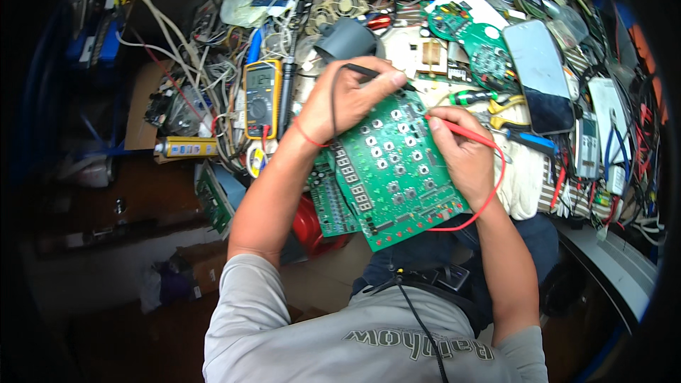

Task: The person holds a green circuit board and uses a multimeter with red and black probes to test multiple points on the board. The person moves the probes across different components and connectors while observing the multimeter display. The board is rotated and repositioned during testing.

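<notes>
A green circuit board (386, 186) with round buttons and a row of digit displays lies tilted in front of me. Along its upper left edge, my left hand (351, 99) is closed round a black test probe (363, 71), its tip at the board's top edge. My right hand (464, 159) pinches a red test probe (468, 134) at the board's right edge, its tip near the upper right corner. Whether either tip touches metal I cannot tell. A yellow multimeter (262, 99) with a lit display lies to the left. A second green board (328, 202) shows partly under the first.
Cables, boards and parts crowd the bench behind. A smartphone (539, 74), yellow-handled pliers (507, 105) and a green-handled screwdriver (474, 97) lie to the right. A grey cylinder (346, 40) stands behind my left hand. A yellow tube (186, 147) is at the left.
</notes>
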A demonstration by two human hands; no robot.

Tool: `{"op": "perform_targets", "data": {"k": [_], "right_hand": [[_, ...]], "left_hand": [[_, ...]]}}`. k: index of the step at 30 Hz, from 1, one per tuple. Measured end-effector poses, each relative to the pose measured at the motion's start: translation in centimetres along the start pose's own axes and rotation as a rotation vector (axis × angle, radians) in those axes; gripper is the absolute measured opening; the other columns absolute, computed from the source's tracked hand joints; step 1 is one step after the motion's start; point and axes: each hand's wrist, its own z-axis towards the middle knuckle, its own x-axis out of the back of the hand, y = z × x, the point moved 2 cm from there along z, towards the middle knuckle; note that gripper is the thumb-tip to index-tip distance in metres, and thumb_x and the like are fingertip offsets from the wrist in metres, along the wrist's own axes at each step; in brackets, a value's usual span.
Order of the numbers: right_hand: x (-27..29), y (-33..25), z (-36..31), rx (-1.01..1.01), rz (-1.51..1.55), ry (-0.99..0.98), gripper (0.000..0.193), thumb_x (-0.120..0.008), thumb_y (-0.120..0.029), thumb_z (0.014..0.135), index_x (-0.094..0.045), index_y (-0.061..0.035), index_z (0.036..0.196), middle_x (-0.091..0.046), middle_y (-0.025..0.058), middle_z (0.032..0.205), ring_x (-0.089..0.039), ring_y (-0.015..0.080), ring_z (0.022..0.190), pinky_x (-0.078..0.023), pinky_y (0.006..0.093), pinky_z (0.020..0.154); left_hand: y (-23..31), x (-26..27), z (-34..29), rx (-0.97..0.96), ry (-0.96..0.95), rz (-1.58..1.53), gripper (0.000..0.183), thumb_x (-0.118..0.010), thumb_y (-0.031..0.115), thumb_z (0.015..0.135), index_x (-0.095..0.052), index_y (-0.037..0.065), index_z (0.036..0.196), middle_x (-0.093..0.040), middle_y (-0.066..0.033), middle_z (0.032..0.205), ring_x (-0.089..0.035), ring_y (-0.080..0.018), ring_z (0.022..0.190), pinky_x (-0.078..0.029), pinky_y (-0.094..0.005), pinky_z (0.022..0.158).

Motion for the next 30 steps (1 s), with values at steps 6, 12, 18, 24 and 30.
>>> {"op": "perform_targets", "data": {"k": [6, 12, 18, 24, 30], "right_hand": [[0.5, -0.1, -0.4, 0.001, 0.05, -0.02, 0.018, -0.07, -0.012, 0.102, -0.073, 0.0018, 0.113, -0.075, 0.0065, 0.107, -0.067, 0.0117, 0.097, -0.053, 0.0266, 0.088], [1.3, -0.5, -0.9, 0.039, 0.172, 0.001, 0.023, -0.068, -0.014, 0.104, -0.071, 0.0037, 0.118, -0.074, 0.0135, 0.118, -0.07, 0.0183, 0.109, -0.054, 0.0316, 0.098], [2.9, -1.1, -2.5, 0.091, 0.132, -0.014, 0.025, -0.067, -0.014, 0.105, -0.07, 0.0032, 0.122, -0.074, 0.013, 0.12, -0.07, 0.0171, 0.11, -0.054, 0.0305, 0.099], [3.2, -0.9, -4.3, 0.036, 0.157, 0.034, 0.024, -0.066, -0.014, 0.106, -0.07, 0.0028, 0.123, -0.074, 0.0115, 0.121, -0.07, 0.0147, 0.107, -0.054, 0.0278, 0.097], [4.1, -1.8, -6.0, 0.132, 0.102, 0.157, 0.019, -0.063, -0.009, 0.105, -0.072, 0.0035, 0.117, -0.074, 0.0139, 0.121, -0.068, 0.0196, 0.114, -0.05, 0.0342, 0.106]], "left_hand": [[1.2, 1.0, -1.3, -0.161, 0.044, 0.058, 0.023, -0.072, 0.021, 0.102, -0.079, 0.0, 0.107, -0.079, -0.0131, 0.11, -0.07, -0.028, 0.121, -0.053, -0.0375, 0.104], [3.4, 1.7, -4.2, -0.318, 0.168, 0.091, 0.023, -0.07, 0.02, 0.103, -0.077, -0.001, 0.108, -0.078, -0.0132, 0.111, -0.07, -0.0302, 0.117, -0.051, -0.0412, 0.105], [5.5, 1.4, -8.4, -0.411, 0.219, 0.085, 0.026, -0.069, 0.022, 0.103, -0.076, -0.003, 0.108, -0.077, -0.015, 0.109, -0.071, -0.0303, 0.113, -0.053, -0.0413, 0.102], [7.1, 0.5, -12.4, -0.463, 0.271, 0.091, 0.029, -0.07, 0.024, 0.102, -0.075, -0.004, 0.108, -0.077, -0.0167, 0.109, -0.072, -0.0312, 0.108, -0.055, -0.0415, 0.099], [8.8, -2.2, -16.5, -0.413, 0.248, 0.003, 0.027, -0.073, 0.021, 0.099, -0.074, -0.004, 0.108, -0.076, -0.0177, 0.108, -0.072, -0.0319, 0.105, -0.056, -0.0411, 0.096]]}}
